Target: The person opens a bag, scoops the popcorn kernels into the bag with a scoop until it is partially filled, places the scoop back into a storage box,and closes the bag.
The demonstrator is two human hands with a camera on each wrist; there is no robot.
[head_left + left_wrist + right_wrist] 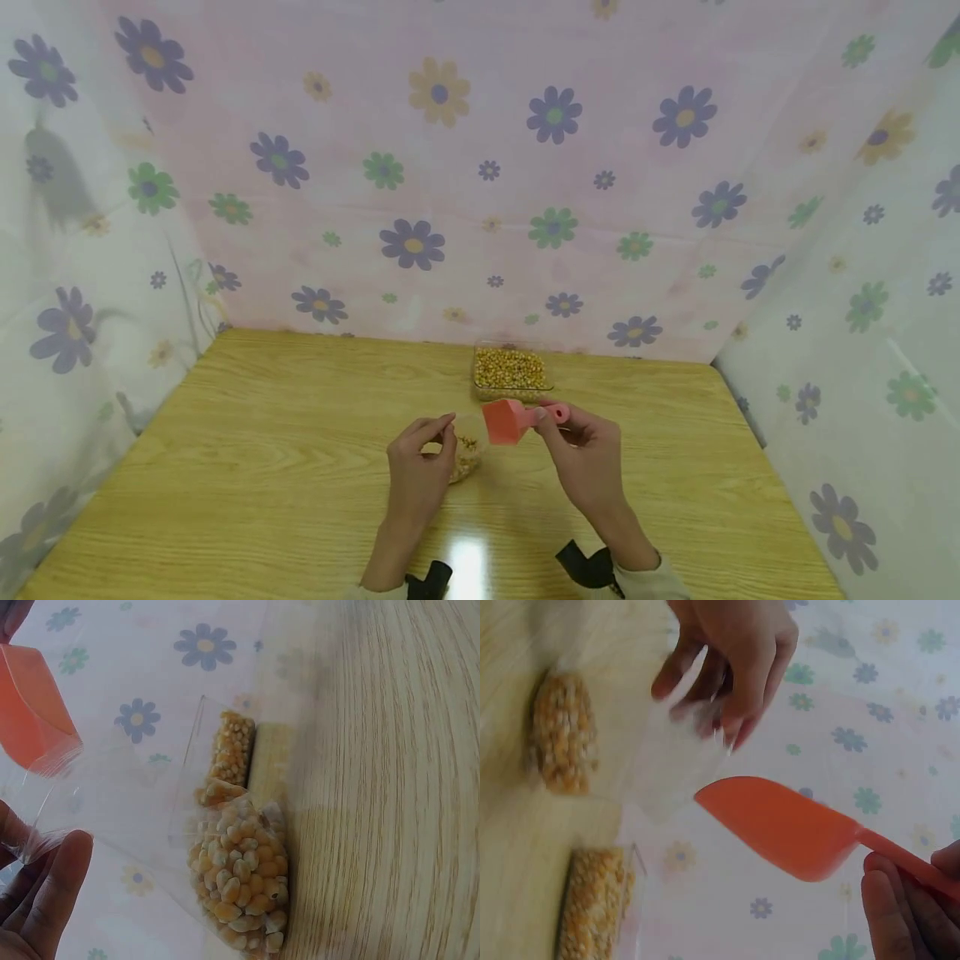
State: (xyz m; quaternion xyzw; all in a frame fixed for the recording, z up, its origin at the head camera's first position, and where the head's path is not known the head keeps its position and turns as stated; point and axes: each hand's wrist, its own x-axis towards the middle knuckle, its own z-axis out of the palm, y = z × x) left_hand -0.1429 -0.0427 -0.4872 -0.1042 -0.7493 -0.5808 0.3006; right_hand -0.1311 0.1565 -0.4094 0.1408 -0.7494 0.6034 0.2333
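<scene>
Coral-pink plastic scoop (pixel 504 422) pinched by right hand (pixel 592 458); transparent plastic bag (pixel 660 769) of yellow kernels (pixel 240 877) pinched at nine o'clock by left hand (pixel 420 467); clear rectangular container (pixel 525 389) at scoop's twelve.

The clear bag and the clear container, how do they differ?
The bag is soft, while the container is rigid. The left hand pinches the bag; no hand touches the container. In the head view, the bag is nearer and the container farther back. Both are see-through and hold yellow kernels.
</scene>
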